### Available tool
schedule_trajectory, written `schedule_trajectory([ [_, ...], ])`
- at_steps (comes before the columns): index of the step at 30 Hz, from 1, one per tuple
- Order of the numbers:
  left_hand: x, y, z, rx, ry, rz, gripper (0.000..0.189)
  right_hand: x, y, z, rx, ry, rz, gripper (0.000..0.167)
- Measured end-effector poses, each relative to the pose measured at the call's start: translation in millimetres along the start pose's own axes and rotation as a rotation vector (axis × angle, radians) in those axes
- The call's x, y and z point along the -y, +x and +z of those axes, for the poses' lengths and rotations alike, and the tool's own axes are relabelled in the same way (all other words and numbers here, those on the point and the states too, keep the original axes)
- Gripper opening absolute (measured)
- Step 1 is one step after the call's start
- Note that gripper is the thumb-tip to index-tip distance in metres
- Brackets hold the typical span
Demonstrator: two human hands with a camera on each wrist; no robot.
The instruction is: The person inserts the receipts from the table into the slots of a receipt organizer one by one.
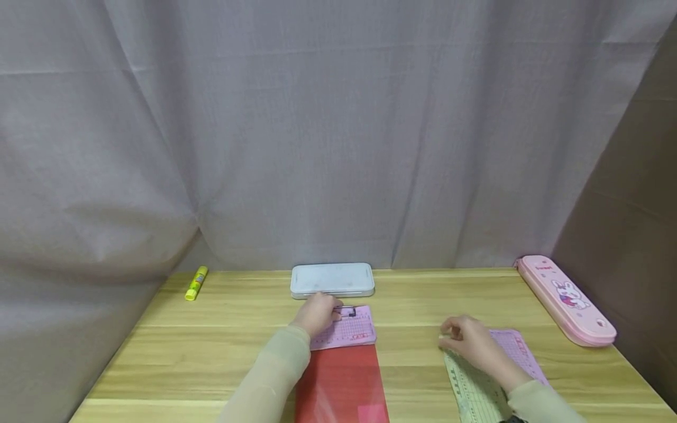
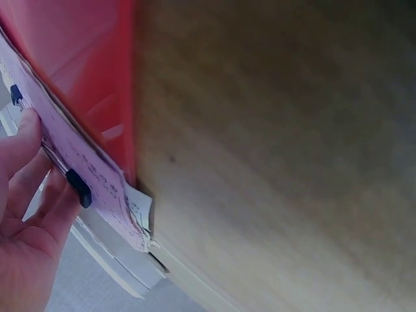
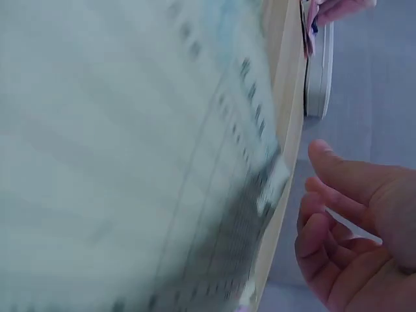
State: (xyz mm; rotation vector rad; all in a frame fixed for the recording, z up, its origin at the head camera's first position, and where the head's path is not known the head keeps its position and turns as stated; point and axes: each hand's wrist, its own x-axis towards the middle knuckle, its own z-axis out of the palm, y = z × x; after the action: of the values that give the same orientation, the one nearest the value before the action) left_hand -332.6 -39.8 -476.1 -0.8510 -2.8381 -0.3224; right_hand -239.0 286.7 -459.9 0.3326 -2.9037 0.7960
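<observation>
My left hand (image 1: 316,314) pinches a metal bar clip with black ends (image 1: 346,311) between thumb and fingers. Under the clip lie pink printed sheets (image 1: 346,332), over the top of a red plastic board or folder (image 1: 341,376); which of the two I cannot tell. In the left wrist view, the layered paper edges (image 2: 107,179) show beside the red plastic. At the right, my right hand (image 1: 471,343) hovers by the top corner of a pale green printed sheet (image 1: 476,388). Its fingers are loosely curled and apart from the paper (image 3: 162,130) in the right wrist view.
Another pink printed sheet (image 1: 518,352) lies partly behind the right hand. A white flat case (image 1: 332,277) stands at the back, just beyond the left hand. A pink rabbit pencil case (image 1: 568,299) lies at the right edge, a yellow glue stick (image 1: 196,283) at the far left.
</observation>
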Motion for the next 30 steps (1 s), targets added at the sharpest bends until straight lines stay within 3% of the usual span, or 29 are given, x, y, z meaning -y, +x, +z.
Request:
schedule_trajectory([
  [9, 0.8, 0.1, -1.1, 0.008, 0.008, -0.005, 0.014, -15, -9.7, -18, 0.064, -0.08, -0.018, 0.047],
  [20, -1.5, 0.3, -2.9, 0.016, 0.007, -0.001, 0.014, -25, -13.5, -17, 0.087, -0.14, -0.007, 0.05],
  [24, -0.7, -0.3, -1.6, 0.012, 0.006, 0.004, 0.014, -28, -14.3, -16, 0.086, -0.119, -0.007, 0.046],
  [30, -0.6, 0.5, -1.0, 0.012, -0.001, -0.007, 0.016, -30, -14.5, -13, 0.049, -0.091, -0.029, 0.027],
])
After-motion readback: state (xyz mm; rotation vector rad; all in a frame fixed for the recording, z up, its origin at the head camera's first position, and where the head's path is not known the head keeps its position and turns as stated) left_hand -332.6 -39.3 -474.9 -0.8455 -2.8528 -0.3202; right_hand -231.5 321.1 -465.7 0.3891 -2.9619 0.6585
